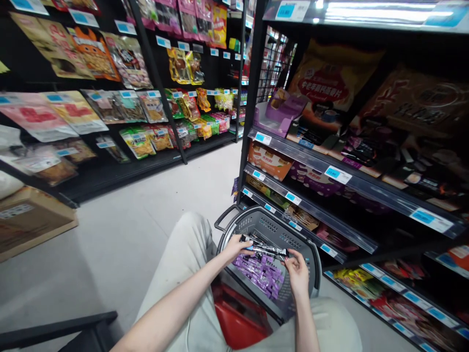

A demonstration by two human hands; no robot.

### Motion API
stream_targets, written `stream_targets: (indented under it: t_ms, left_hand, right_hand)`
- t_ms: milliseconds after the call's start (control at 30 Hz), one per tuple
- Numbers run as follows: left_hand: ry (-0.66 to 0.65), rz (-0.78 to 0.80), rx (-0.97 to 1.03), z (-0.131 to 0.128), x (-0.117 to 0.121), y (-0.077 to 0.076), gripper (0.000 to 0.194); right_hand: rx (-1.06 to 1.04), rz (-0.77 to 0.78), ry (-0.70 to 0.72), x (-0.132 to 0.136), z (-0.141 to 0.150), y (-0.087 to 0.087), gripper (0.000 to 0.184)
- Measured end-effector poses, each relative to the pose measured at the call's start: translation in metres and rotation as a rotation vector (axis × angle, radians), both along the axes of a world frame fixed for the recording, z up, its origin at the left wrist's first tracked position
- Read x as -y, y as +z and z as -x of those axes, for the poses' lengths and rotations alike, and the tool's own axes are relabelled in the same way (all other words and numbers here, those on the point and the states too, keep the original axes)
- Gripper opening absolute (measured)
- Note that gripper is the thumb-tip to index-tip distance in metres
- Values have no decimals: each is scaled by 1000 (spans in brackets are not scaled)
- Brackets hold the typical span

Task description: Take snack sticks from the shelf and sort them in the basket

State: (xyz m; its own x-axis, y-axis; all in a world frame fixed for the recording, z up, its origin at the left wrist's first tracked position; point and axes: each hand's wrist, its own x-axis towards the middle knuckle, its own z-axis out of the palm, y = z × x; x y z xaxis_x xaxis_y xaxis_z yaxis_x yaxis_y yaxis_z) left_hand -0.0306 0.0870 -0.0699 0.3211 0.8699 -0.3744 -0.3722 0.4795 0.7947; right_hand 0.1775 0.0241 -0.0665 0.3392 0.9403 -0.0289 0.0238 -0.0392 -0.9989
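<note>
Over the grey basket (311,244) between my knees, my left hand (236,248) is closed on one end of some slim black sachets (266,248). My right hand (296,269) pinches their other end, near a black tip. The sachets look like shiny stick packets stretched level between both hands; how many there are I cannot tell. Below them, purple stick packets (262,278) lie in a heap inside the basket. More dark packets partly show behind my left fingers.
Shelves with price tags (337,174) rise close on the right, holding purple boxes (315,181) and an open purple display carton (280,112). Bagged snacks (137,142) fill the black racks across the aisle. A cardboard box (36,220) stands left on the pale floor (120,234). Beneath the basket is something red (238,313).
</note>
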Motion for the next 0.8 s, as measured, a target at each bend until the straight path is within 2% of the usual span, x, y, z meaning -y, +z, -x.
stream_targets:
  t_ms: [100,300,433,533,800]
  left_hand:
    - [-14,-3,8,1,-1,2,36]
    - [-90,-59,18,2,-1,1,39]
    - [-138,-64,24,6,-4,2,37]
    - [-217,-42,-19,12,-8,4,32]
    - [-285,-6,-51,24,-13,6,26]
  right_hand:
    - [72,35,59,0,-5,5,22]
    - [139,59,-8,-1,-6,6,21]
    - [186,49,123,5,-9,14,33]
    - [310,91,184,9,-13,18,41]
    - [667,67,386,9,-14,17,27]
